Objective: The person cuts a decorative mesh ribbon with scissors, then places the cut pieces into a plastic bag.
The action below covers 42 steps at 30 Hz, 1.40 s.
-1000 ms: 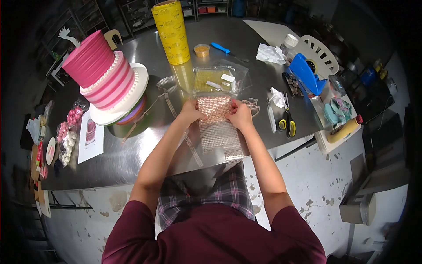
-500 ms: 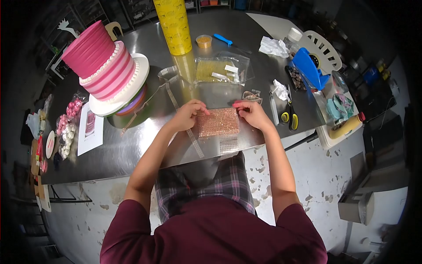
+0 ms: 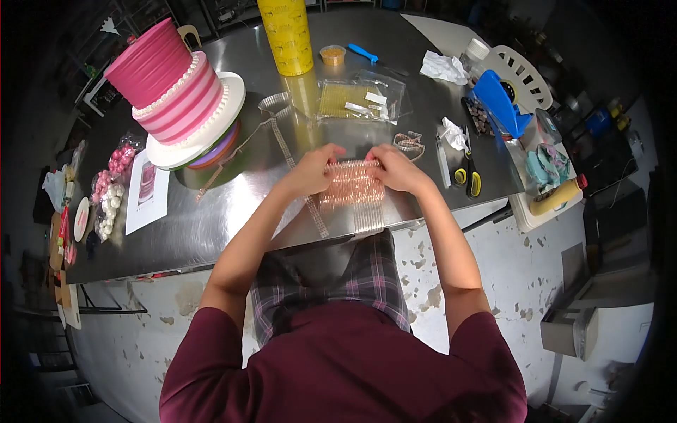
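A rose-gold rhinestone mesh sheet lies at the table's near side, its far edge bent up between my hands. Closed on its far left corner is my left hand, and my right hand pinches the far right corner. A pale rhinestone strip shows below the sheet at the table edge. Left of my left hand runs a long thin rhinestone strip. Another coiled strip rests just beyond my right hand. My fingertips are partly hidden behind the sheet's edge.
A pink two-tier cake stands on a turntable at left, near a printed picture. Farther back are a yellow roll and packets of yellow strips. Scissors and a knife lie at right.
Both hands have closed on the far corners of the rhinestone sheet and lifted its far edge, so it now curves. The view has shifted slightly.
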{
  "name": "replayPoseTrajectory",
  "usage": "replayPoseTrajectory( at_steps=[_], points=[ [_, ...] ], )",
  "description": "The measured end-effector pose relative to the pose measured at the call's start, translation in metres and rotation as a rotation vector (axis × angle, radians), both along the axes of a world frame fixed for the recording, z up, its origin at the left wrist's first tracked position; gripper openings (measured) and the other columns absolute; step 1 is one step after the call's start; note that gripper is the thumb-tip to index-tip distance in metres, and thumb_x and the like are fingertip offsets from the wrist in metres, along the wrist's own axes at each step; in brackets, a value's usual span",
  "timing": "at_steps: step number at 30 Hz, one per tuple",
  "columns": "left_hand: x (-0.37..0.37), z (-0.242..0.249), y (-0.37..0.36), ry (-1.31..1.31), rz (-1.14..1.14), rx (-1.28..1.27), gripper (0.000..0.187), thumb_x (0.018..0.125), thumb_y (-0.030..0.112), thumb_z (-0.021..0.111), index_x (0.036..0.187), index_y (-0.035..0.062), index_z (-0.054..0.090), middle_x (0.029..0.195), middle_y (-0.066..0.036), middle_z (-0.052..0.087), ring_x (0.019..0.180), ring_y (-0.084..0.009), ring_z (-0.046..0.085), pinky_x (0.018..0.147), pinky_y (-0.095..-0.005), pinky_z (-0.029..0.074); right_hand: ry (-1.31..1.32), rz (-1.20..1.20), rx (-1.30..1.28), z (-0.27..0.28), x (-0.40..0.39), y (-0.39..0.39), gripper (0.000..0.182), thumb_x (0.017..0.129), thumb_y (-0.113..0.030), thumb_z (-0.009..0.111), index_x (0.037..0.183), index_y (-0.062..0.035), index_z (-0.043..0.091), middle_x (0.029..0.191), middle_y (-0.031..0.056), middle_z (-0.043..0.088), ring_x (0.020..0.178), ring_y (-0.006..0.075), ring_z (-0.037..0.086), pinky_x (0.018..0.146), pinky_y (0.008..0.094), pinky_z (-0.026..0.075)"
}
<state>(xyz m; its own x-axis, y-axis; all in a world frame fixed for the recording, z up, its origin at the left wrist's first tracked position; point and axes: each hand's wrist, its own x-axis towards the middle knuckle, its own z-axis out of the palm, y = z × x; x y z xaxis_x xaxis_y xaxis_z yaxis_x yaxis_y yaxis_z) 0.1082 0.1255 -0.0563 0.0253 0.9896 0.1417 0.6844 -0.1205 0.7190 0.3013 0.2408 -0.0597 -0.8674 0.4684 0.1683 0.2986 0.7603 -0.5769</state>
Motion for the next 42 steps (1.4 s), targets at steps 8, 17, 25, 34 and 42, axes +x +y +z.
replayPoseTrajectory(
  at_steps=[8, 17, 25, 34, 42],
  points=[
    [0.018, 0.003, -0.014, 0.11, 0.113, 0.396, 0.027, 0.062, -0.004, 0.059, 0.085, 0.0095, 0.064, 0.086, -0.009, 0.053, 0.087, -0.0255, 0.052, 0.073, -0.0328, 0.043, 0.257, -0.095, -0.045, 0.011, 0.019, -0.024, 0.025, 0.065, -0.008, 0.071, 0.086, -0.0029, 0.058, 0.102, 0.0099, 0.055, 0.093, 0.0229, 0.055, 0.073, 0.03, 0.046],
    [0.021, -0.012, -0.04, 0.189, -0.138, 0.286, 0.035, 0.059, 0.024, 0.075, 0.088, 0.0108, 0.061, 0.115, -0.012, 0.046, 0.108, -0.0283, 0.042, 0.091, -0.0383, 0.034, 0.169, 0.049, -0.319, -0.011, 0.038, -0.022, 0.039, 0.056, -0.019, 0.079, 0.09, -0.0053, 0.064, 0.116, 0.017, 0.05, 0.098, 0.0289, 0.054, 0.082, 0.0341, 0.044],
    [0.018, 0.004, -0.012, 0.015, 0.13, 0.051, 0.044, 0.06, 0.012, 0.072, 0.099, 0.0093, 0.052, 0.092, -0.011, 0.056, 0.09, -0.0278, 0.054, 0.078, -0.0362, 0.042, 0.034, -0.082, -0.034, 0.018, 0.013, -0.025, 0.043, 0.055, -0.004, 0.072, 0.096, -0.0014, 0.058, 0.075, 0.0119, 0.054, 0.072, 0.0253, 0.055, 0.066, 0.0334, 0.043],
    [0.045, -0.01, -0.034, 0.162, 0.093, 0.446, 0.021, 0.06, 0.006, 0.068, 0.08, 0.0084, 0.062, 0.079, -0.006, 0.052, 0.079, -0.0234, 0.051, 0.071, -0.0326, 0.042, 0.31, -0.076, -0.013, 0.006, 0.03, -0.041, 0.025, 0.061, -0.007, 0.072, 0.083, -0.0039, 0.06, 0.098, 0.0113, 0.052, 0.091, 0.0263, 0.053, 0.074, 0.0309, 0.044],
    [0.052, -0.02, -0.051, 0.128, -0.001, 0.37, 0.042, 0.059, 0.027, 0.073, 0.096, 0.0103, 0.062, 0.1, -0.01, 0.051, 0.099, -0.0274, 0.046, 0.088, -0.0409, 0.034, 0.149, 0.027, -0.097, -0.003, 0.05, -0.028, 0.058, 0.064, -0.017, 0.073, 0.117, -0.0085, 0.051, 0.12, 0.0156, 0.046, 0.104, 0.0275, 0.048, 0.088, 0.0347, 0.039]
  ],
)
